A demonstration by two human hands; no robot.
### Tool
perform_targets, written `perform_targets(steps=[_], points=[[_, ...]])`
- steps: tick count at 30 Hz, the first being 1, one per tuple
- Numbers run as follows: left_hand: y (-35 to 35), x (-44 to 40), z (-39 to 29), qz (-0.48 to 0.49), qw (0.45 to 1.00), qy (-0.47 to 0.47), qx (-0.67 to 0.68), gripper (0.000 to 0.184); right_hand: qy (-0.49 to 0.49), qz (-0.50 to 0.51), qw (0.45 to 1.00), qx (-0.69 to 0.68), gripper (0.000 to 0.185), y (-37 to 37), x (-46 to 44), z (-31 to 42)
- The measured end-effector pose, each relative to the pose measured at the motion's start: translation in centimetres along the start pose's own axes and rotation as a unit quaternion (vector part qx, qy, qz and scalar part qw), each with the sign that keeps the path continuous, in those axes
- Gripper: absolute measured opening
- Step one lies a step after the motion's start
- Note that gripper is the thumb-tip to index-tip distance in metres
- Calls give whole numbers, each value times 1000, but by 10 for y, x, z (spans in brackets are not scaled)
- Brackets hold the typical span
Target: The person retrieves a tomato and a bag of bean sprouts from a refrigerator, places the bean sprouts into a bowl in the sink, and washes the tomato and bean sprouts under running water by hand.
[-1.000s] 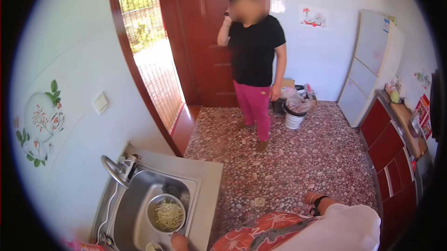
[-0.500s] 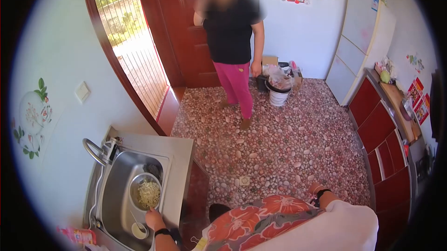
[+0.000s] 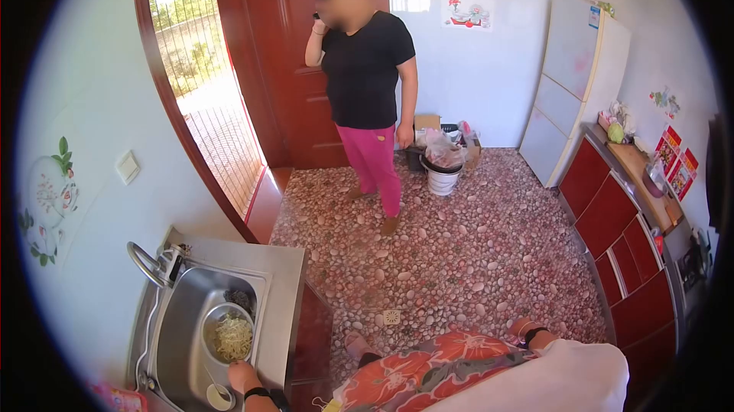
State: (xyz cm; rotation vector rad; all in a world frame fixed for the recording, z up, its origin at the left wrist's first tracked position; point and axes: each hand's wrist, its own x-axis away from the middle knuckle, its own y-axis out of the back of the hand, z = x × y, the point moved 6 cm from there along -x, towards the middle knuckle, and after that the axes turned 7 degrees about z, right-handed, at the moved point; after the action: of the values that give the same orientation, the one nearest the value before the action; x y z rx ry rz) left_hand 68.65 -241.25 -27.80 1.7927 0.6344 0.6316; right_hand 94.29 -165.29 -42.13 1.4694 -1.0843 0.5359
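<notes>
My left hand (image 3: 243,376) is at the near rim of a metal bowl (image 3: 206,338) in the sink (image 3: 180,320), its fingers curled against the edge. Pale shredded food (image 3: 232,337), perhaps sprouts or noodles, fills the bowl. Just beside that hand, a small white cup (image 3: 220,397) with a utensil in it rests lower in the sink. My right hand (image 3: 524,328) hangs over the floor past the patterned apron (image 3: 428,370), with a black band at its wrist. Its fingers are small in view, and no held object can be made out.
A person (image 3: 367,68) in a black top stands by the red door (image 3: 298,129), a hand raised to the head. A white bucket (image 3: 442,182) with bags stands behind. At right are a fridge (image 3: 562,91) and red cabinets (image 3: 612,213); the faucet (image 3: 145,263) is at left.
The view has shifted, so the sink and the person appear further left than at first. More of my left hand and its wrist shows now, still at the bowl's edge.
</notes>
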Motion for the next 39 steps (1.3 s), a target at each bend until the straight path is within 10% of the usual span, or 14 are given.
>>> perform_targets(steps=[8,23,39], points=[[-5,-4,3,-8,1000,8,17,30,-71,17,976,-205,33,-86,-85,-50],[-16,-15,10,2,1000,-8,1,30,70,43,988,128,30,-53,-39,-4],[-10,-9,4,-12,1000,-10,-4,28,-35,41,998,-42,26,-25,-24,-7]])
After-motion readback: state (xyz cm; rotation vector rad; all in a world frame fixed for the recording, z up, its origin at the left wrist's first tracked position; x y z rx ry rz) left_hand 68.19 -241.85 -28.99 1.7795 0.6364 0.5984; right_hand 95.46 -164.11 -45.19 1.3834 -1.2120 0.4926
